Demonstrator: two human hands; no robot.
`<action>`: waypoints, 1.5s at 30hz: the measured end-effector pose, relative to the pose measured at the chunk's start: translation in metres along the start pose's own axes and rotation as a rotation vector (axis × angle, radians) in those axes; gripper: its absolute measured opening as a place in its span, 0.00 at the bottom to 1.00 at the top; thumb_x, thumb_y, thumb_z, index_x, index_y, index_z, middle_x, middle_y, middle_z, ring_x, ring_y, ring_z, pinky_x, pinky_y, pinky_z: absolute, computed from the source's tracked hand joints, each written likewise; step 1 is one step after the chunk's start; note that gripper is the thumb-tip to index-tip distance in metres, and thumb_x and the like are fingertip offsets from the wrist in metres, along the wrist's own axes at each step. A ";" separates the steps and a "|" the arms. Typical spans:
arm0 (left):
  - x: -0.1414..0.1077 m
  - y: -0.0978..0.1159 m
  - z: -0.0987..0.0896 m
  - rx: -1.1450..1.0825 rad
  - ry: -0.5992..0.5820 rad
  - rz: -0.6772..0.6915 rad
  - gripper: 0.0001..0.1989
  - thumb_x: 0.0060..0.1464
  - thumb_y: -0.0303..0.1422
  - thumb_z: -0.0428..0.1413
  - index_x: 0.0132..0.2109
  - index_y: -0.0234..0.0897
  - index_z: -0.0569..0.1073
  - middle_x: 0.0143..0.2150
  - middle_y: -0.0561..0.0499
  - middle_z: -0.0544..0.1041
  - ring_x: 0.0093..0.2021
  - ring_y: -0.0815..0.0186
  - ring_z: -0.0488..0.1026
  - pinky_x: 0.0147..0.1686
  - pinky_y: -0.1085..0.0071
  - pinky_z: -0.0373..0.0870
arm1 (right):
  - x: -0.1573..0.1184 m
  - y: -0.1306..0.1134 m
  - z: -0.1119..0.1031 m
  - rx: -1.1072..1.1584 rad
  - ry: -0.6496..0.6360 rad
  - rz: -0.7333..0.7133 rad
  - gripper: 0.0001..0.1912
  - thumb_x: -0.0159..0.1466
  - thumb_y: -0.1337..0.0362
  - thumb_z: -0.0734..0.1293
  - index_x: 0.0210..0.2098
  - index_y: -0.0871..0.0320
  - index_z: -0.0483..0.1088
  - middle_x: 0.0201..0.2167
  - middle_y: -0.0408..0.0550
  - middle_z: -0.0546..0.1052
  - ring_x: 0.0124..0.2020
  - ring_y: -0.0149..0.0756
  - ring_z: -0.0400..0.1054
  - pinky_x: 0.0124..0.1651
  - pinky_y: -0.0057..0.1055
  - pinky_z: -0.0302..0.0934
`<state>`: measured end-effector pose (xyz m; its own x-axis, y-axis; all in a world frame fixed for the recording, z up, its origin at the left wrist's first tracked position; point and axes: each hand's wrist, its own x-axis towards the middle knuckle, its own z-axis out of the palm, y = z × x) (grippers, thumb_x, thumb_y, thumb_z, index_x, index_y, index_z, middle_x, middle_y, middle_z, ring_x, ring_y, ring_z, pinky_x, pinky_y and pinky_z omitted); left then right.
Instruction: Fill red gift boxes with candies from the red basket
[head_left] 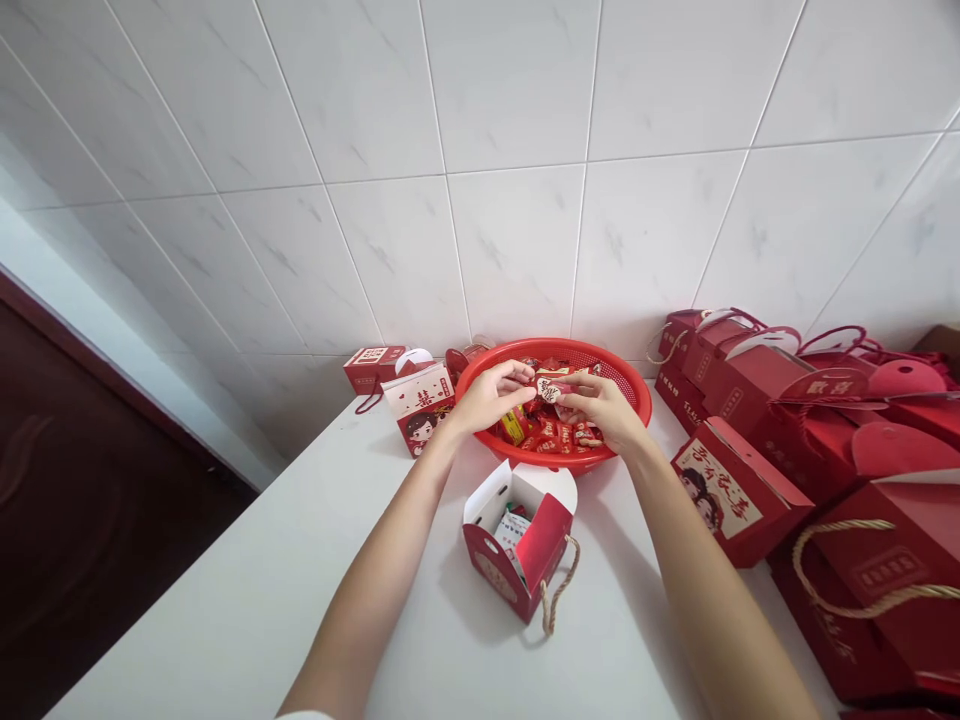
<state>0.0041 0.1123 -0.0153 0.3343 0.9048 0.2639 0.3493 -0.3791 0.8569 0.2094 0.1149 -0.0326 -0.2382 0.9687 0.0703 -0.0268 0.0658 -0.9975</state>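
Both hands are over a red plastic basket (634, 375) that holds many red-wrapped sweets (551, 435) and a yellow packet (514, 425). Between the fingertips of my left hand (495, 395) and my right hand (596, 405) is a small wrapped sweet (548, 390) with a white label; the fingers of both hands are closed on it. Nearer to me, between my forearms, an open red gift box (517, 550) with a rope handle stands on the white table (285, 580). Some wrapped items show inside it.
Many red gift boxes (780, 400) with handles are crowded along the right side. Two smaller boxes (420, 405) stand left of the basket. A white tiled wall (510, 240) rises behind the table, and a dark door (90, 450) is at the left.
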 end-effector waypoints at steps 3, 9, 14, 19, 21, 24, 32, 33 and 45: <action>-0.027 0.030 -0.020 0.234 -0.238 -0.047 0.14 0.56 0.42 0.58 0.43 0.37 0.72 0.45 0.49 0.76 0.42 0.64 0.74 0.44 0.68 0.71 | -0.001 -0.004 0.001 0.038 -0.029 -0.049 0.21 0.50 0.58 0.73 0.43 0.58 0.75 0.36 0.47 0.78 0.30 0.33 0.70 0.37 0.33 0.68; -0.060 0.070 -0.042 0.487 -0.613 -0.225 0.07 0.51 0.36 0.60 0.34 0.38 0.71 0.34 0.54 0.76 0.36 0.65 0.74 0.33 0.74 0.66 | -0.019 -0.032 -0.001 -0.108 -0.316 -0.135 0.17 0.54 0.59 0.72 0.41 0.57 0.69 0.29 0.42 0.75 0.30 0.31 0.69 0.35 0.29 0.65; -0.059 0.062 -0.042 0.489 -0.645 -0.237 0.04 0.48 0.27 0.55 0.34 0.38 0.72 0.30 0.55 0.75 0.31 0.66 0.72 0.29 0.75 0.63 | -0.045 -0.059 0.014 -0.417 -0.732 -0.126 0.12 0.60 0.62 0.67 0.43 0.58 0.71 0.30 0.43 0.77 0.30 0.31 0.69 0.34 0.28 0.63; -0.063 0.061 -0.043 0.514 -0.598 -0.227 0.08 0.47 0.26 0.55 0.36 0.36 0.76 0.37 0.52 0.79 0.35 0.64 0.74 0.30 0.75 0.64 | -0.059 -0.066 0.027 -0.864 -0.661 -0.087 0.06 0.62 0.66 0.64 0.37 0.56 0.72 0.26 0.42 0.75 0.25 0.31 0.66 0.27 0.26 0.56; -0.067 0.064 -0.044 0.504 -0.612 -0.207 0.08 0.47 0.25 0.55 0.36 0.36 0.77 0.37 0.51 0.80 0.36 0.65 0.75 0.31 0.75 0.65 | -0.063 -0.066 0.026 -1.014 -0.540 -0.060 0.04 0.61 0.66 0.66 0.29 0.56 0.68 0.25 0.42 0.74 0.25 0.31 0.65 0.26 0.27 0.54; -0.071 0.070 -0.044 0.453 -0.655 -0.160 0.09 0.48 0.24 0.55 0.35 0.36 0.78 0.36 0.51 0.80 0.36 0.65 0.75 0.33 0.75 0.65 | -0.071 -0.067 0.024 -1.175 -0.498 0.035 0.15 0.57 0.63 0.71 0.22 0.56 0.61 0.20 0.42 0.69 0.22 0.31 0.61 0.24 0.29 0.49; -0.061 0.069 -0.022 0.416 -0.565 -0.010 0.11 0.54 0.24 0.54 0.37 0.38 0.82 0.38 0.52 0.82 0.38 0.64 0.77 0.38 0.73 0.67 | -0.095 -0.072 0.033 -1.319 -0.435 0.069 0.23 0.55 0.59 0.73 0.18 0.55 0.54 0.20 0.43 0.63 0.22 0.33 0.57 0.24 0.32 0.46; -0.059 0.068 -0.018 0.428 -0.547 0.005 0.12 0.55 0.24 0.54 0.37 0.38 0.82 0.38 0.52 0.83 0.38 0.64 0.77 0.38 0.73 0.67 | -0.098 -0.072 0.034 -1.331 -0.401 0.058 0.21 0.55 0.60 0.73 0.19 0.55 0.55 0.21 0.44 0.65 0.22 0.33 0.57 0.24 0.32 0.46; -0.070 0.074 -0.029 0.590 -0.658 -0.116 0.36 0.42 0.45 0.67 0.60 0.41 0.74 0.58 0.46 0.76 0.50 0.56 0.74 0.42 0.73 0.66 | -0.137 -0.051 0.019 -1.040 -0.375 -0.004 0.22 0.61 0.46 0.71 0.47 0.53 0.72 0.37 0.49 0.78 0.38 0.44 0.71 0.36 0.32 0.59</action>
<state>-0.0184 0.0267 0.0424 0.6409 0.7173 -0.2735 0.7449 -0.4950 0.4473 0.2247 -0.0253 0.0087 -0.5236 0.8457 -0.1032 0.7594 0.4084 -0.5065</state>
